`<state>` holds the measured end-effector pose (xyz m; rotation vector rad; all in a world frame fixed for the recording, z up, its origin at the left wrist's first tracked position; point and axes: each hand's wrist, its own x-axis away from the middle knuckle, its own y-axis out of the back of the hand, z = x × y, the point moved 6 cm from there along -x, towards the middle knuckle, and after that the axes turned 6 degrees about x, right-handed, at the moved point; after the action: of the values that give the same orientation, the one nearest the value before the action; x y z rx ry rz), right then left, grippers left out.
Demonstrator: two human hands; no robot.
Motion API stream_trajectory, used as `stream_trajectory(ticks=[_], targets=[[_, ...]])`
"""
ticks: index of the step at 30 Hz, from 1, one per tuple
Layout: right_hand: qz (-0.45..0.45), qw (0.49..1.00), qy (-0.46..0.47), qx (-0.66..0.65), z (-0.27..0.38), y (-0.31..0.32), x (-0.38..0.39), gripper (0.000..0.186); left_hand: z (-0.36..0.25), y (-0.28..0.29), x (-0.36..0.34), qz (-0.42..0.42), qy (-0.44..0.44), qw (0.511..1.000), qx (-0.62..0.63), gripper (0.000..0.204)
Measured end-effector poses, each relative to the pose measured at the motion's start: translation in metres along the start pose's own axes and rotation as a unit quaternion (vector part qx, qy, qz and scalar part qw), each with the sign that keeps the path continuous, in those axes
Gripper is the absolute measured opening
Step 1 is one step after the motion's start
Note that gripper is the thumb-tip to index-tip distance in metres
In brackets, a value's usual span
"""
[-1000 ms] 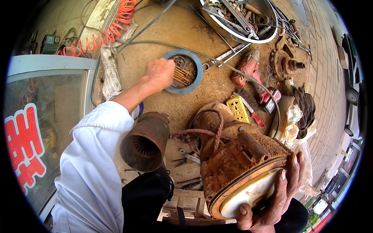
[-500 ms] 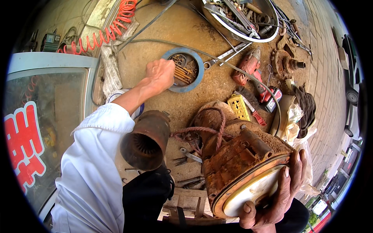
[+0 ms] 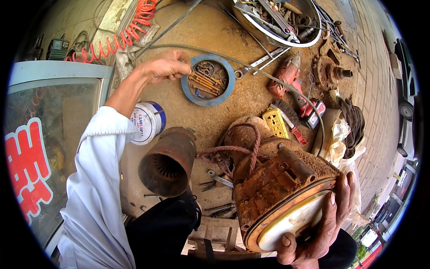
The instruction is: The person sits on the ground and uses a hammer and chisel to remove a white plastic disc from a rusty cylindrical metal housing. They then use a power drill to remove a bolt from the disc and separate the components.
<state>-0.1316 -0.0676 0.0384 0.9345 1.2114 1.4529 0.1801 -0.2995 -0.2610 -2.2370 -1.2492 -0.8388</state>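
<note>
Head view: nearer left hand (image 3: 168, 67), fingers bunched, contents unclear, left of bolts (image 3: 204, 82) sloping down-right in blue dish (image 3: 231, 83); right hand (image 3: 319, 229) clasps housing (image 3: 273, 190)

- Machine housing (image 3: 286, 184) I hold: rusted metal, rough, matt, crusty
- Disc (image 3: 282, 224) at its end: smooth, off-white, plastic-looking, slight sheen
- Hollow cylinder (image 3: 179, 145) near my knee: dark metal, matt, worn
- Rope (image 3: 255, 145): twisted fibre, rough
- Bolts (image 3: 205, 82): rusty metal, matt
- My sleeve (image 3: 96, 179): woven cloth, matt, creased
- Bucket (image 3: 154, 120): smooth plastic, glossy
- Power strip (image 3: 274, 124): hard yellow plastic
- Spanner (image 3: 264, 61): shiny metal
- Basin (image 3: 309, 44): bright metal, smooth rim
- Coiled hose (image 3: 143, 19): glossy red plastic
</note>
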Motion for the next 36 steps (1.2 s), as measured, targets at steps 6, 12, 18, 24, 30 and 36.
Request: stream_trajectory(ticks=[6,12,18,24,30,36], targets=[[-0.008,1.0,-0.001,0.003,0.0,-0.002,0.0,0.08,-0.02,-0.014,0.002,-0.003,-0.051,0.993,0.106,0.023],[-0.005,1.0,0.007,0.002,0.0,0.0,-0.001,0.079,-0.018,-0.047,-0.016,-0.065,-0.108,0.956,-0.266,0.022],[0.0,1.0,0.005,0.01,-0.001,-0.001,-0.002,0.077,-0.013,-0.103,-0.023,-0.013,-0.21,0.811,-0.545,0.03],[-0.008,1.0,0.004,0.01,-0.001,-0.003,-0.006,0.065,-0.007,-0.091,-0.021,-0.015,-0.18,0.815,-0.551,0.025],[-0.004,1.0,0.002,0.007,0.0,-0.004,-0.004,0.056,-0.009,-0.09,-0.015,-0.071,-0.194,0.814,-0.542,0.016],[-0.011,1.0,-0.014,0.016,0.0,-0.006,-0.007,0.053,-0.007,-0.116,-0.029,-0.132,-0.195,0.76,-0.606,0.013]])
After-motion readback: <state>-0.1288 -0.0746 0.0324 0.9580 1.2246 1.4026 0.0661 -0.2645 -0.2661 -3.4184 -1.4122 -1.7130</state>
